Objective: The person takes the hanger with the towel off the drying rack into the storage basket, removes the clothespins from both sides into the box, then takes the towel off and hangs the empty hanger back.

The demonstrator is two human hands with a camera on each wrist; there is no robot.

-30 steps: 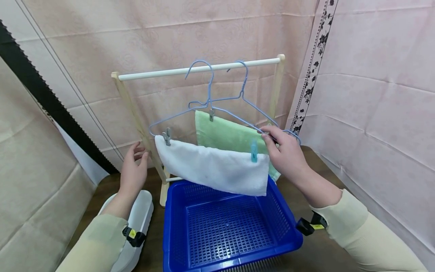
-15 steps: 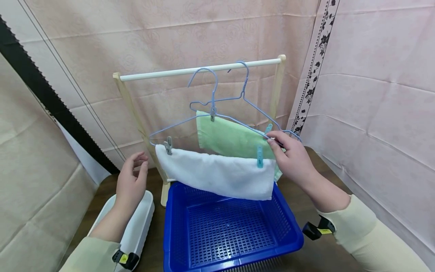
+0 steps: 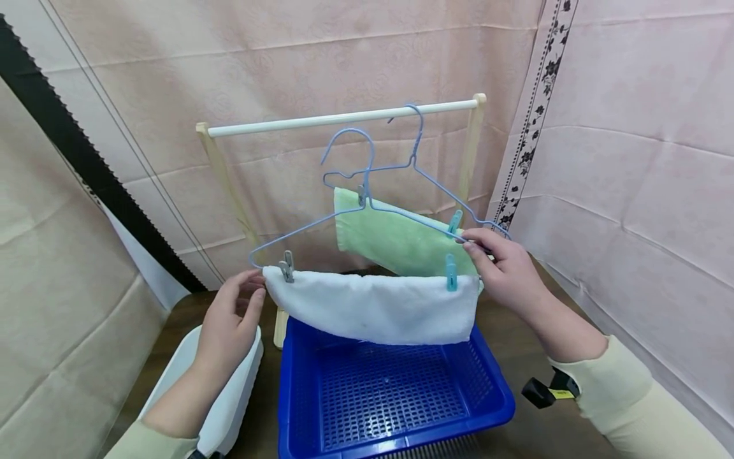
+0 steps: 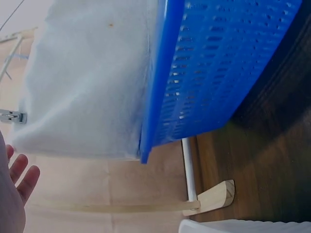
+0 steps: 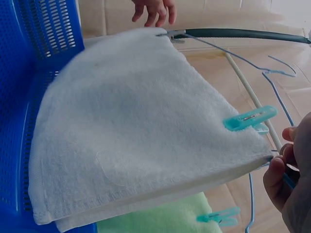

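A white towel [image 3: 373,309] hangs from a blue wire hanger [image 3: 309,224], clipped by a grey clothespin [image 3: 287,266] at its left and a turquoise clothespin [image 3: 451,273] at its right. My right hand [image 3: 507,268] pinches the right end of this hanger between thumb and fingers. At the towel's left corner my left hand [image 3: 229,319] has its fingers loosely bent, fingertips right by the cloth and nothing held. The hanger's hook is in front of and below the rack's white rod [image 3: 338,118]. Behind, a green towel [image 3: 395,236] hangs on a second blue hanger [image 3: 441,185].
A blue perforated basket [image 3: 390,395] stands on the brown table [image 3: 550,338] beneath the white towel. Left of it is a white plastic container [image 3: 241,376], partly under my left forearm. The rack's wooden posts [image 3: 473,150] rise behind.
The front hanger with the white towel has come down and toward me, its hook dropping away from the rod. My left hand has moved down, then right to the towel's left corner.
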